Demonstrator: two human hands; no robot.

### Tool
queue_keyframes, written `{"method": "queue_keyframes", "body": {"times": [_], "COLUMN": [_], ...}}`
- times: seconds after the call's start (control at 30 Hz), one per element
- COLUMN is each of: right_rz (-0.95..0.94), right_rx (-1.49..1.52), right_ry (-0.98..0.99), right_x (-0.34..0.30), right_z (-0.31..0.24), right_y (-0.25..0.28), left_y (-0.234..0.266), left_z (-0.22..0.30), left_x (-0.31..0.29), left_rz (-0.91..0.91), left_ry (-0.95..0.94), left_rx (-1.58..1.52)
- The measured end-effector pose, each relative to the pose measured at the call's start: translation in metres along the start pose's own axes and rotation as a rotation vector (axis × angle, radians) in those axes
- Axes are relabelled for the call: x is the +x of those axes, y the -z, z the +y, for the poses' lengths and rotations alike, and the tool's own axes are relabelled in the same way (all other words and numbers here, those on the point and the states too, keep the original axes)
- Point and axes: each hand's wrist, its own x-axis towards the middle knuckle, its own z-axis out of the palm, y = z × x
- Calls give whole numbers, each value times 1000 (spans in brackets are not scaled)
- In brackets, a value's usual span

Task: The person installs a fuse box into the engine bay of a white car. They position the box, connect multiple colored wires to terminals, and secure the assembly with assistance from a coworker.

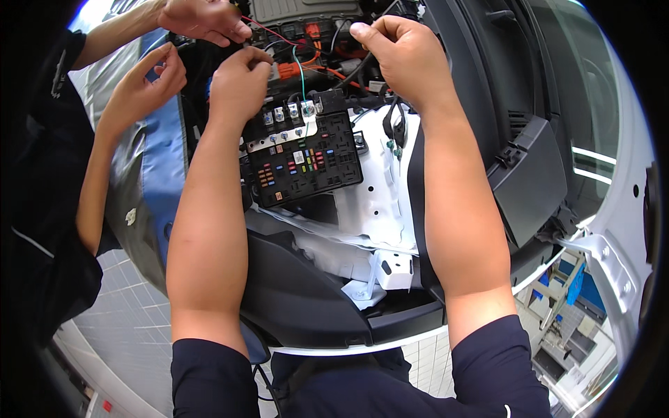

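Note:
My left hand (240, 82) reaches into the engine bay with curled fingers beside an orange cable connector (289, 70); its fingertips are partly hidden, and I cannot make out what they hold. My right hand (412, 59) is raised at the far right of the bay, thumb and fingers pressed together; whether something thin is between them does not show. A thin green wire (302, 73) rises from the bolted terminals of the black fuse box (327, 177). Near the left hand's far side, a thin red wire (268, 29) runs toward the co-worker's upper hand (202, 21).
The co-worker's other hand (157, 80) hovers left of my left forearm. A grey-blue fender cover (160, 150) drapes the left side. White body metal (376, 198) and black trim (300, 299) lie nearer me. On the right is a black plastic cowl panel (533, 177) below the windscreen.

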Motion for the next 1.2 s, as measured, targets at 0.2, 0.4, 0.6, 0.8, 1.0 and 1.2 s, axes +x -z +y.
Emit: {"method": "queue_keyframes", "body": {"times": [0.2,0.4,0.6,0.8,1.0,1.2], "right_rz": [-62,-141,-290,-546,-552,-526], "right_rx": [124,150,134,286,376,363], "right_ry": [28,26,67,70,-4,43], "right_x": [2,0,-10,-15,-14,-5], "right_z": [9,4,-9,-9,-12,-2], "right_y": [-7,-7,-17,-26,-26,-23], "left_y": [23,82,156,157,160,158], "left_z": [62,88,22,5,1,-22], "left_x": [-33,-125,-238,-254,-255,-271], "left_rz": [-299,-186,-203,-157,-151,7], "left_ry": [17,-125,-262,-217,-264,-11], "left_rx": [162,217,580,551,565,255]}}
